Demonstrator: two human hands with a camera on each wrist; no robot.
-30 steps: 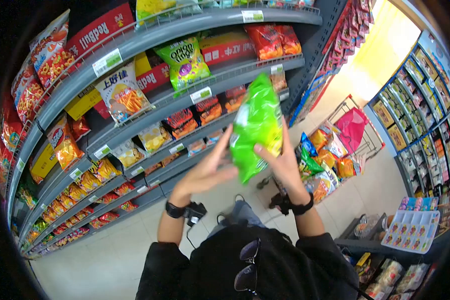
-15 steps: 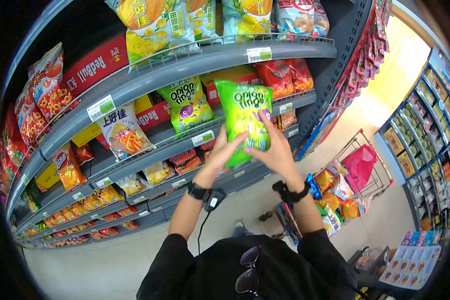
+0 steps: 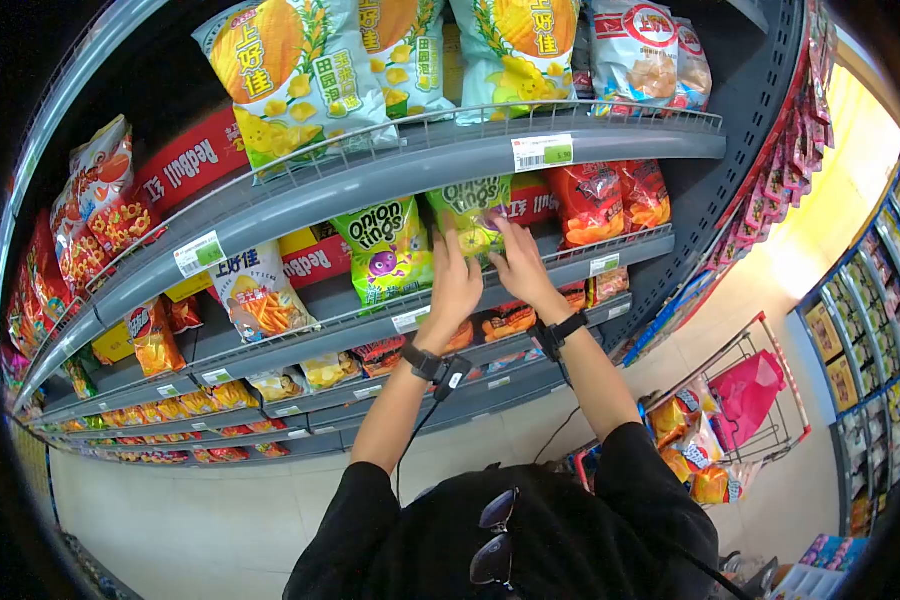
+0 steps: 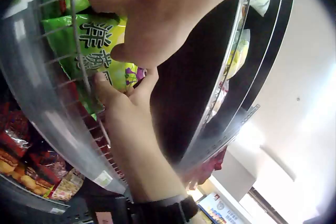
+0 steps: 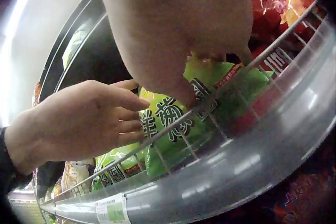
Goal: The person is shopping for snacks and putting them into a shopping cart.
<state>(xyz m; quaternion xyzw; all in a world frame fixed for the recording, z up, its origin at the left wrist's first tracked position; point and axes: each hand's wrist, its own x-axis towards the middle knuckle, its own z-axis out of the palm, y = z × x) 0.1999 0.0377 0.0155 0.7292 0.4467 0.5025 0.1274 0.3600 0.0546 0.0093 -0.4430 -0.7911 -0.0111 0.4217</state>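
Note:
A green Onion Rings snack bag (image 3: 467, 203) sits upright on a shelf behind the low wire rail, its upper edge hidden under the shelf above. My left hand (image 3: 456, 284) touches its left side with fairly straight fingers. On the right side, my right hand (image 3: 522, 264) rests against the bag with its fingers spread. In the right wrist view, the left hand (image 5: 86, 119) has its fingertips at the bag's edge. A second Onion Rings bag (image 3: 384, 252) stands just left of the first.
Red snack bags (image 3: 587, 205) stand to the right on the same shelf. Large yellow-and-white chip bags (image 3: 305, 75) fill the shelf above. A wire rail and price tags (image 3: 543, 152) run along the shelf edge. At right is a shopping cart (image 3: 770, 440) loaded with snack bags.
My hands have carried the green bag from in front of my body forward and up onto the shelf, beside the matching bag. The view has moved nearer the shelves.

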